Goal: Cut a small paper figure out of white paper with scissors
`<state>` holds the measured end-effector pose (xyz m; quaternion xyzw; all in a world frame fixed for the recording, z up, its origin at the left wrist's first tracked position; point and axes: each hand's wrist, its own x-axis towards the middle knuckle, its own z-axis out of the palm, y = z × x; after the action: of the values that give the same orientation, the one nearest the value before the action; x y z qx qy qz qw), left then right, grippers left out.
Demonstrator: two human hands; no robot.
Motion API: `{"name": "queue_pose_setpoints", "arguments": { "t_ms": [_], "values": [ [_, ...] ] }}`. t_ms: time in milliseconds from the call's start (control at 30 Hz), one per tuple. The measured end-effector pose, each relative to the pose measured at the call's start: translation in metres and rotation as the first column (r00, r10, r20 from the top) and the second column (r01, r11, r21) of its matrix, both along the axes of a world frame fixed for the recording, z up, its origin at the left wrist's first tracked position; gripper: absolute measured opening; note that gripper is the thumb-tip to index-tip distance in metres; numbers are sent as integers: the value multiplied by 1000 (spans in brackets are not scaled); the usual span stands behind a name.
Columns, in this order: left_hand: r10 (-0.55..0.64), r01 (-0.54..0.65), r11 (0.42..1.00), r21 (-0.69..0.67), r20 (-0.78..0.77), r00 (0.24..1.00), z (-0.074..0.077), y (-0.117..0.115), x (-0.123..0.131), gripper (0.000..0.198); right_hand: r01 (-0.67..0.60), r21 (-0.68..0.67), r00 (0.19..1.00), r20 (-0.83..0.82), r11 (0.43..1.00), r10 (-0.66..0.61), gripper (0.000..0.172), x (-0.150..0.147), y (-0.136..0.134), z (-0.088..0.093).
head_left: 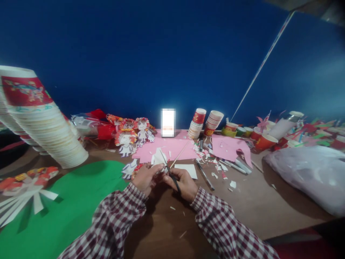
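Near the middle of the view, my left hand (147, 178) pinches a white paper piece (159, 158) that stands up between its fingers. My right hand (184, 183) is closed on black-handled scissors (176, 184), whose blades point up and left against the paper. The two hands are close together above the brown table (159, 233). Just beyond them lies pink paper (172, 149), with a white sheet (188, 171) behind my right hand. A paper figure (130, 169) lies beside my left hand.
Leaning cup stacks (45, 122) rise at the left, above green paper (88, 190). Paper dolls (126, 138) stand at back left. Small cup stacks (196, 124), a blurred bright rectangle (168, 123), a pen (205, 175), scraps and a plastic bag (309, 172) lie behind and right.
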<state>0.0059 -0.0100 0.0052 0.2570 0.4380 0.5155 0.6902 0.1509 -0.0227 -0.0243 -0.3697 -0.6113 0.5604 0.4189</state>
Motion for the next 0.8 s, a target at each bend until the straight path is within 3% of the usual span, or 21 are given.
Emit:
{"name": "queue_pose_setpoints", "arguments": {
  "t_ms": [267, 800],
  "values": [
    [-43, 43, 999, -2, -15, 999, 3, -1, 1, 20, 17, -1, 1000, 0, 1000, -17, 27, -1, 1, 1],
    [-32, 31, 999, 29, 9, 999, -7, 1, 1, 22, -35, 4, 996, -86, 999, 35, 30, -3, -2, 3]
  ]
}}
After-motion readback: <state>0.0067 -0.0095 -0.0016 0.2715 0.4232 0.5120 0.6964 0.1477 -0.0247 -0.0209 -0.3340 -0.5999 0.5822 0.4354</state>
